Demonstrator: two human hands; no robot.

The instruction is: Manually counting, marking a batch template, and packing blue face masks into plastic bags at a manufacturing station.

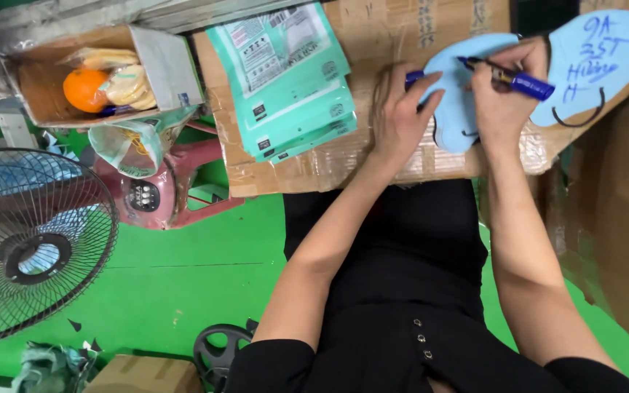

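Note:
A light blue shoe-sole-shaped cutout (467, 102) lies on a cardboard box (373, 44) wrapped in clear tape. My left hand (399, 116) presses flat on its left end. My right hand (500, 102) grips a blue marker (511, 78) with its tip on the cutout. A second light blue sole piece (606, 65), marked with blue handwriting, lies just to the right, partly under the marker.
Teal flat packets (285, 73) are stacked on the box's left part. Further left, an open carton (96, 73) holds an orange and snacks. A floor fan (30, 240), a pink stool (176, 182) and a green floor (183, 276) lie below. Brown cardboard (620, 211) stands at the right.

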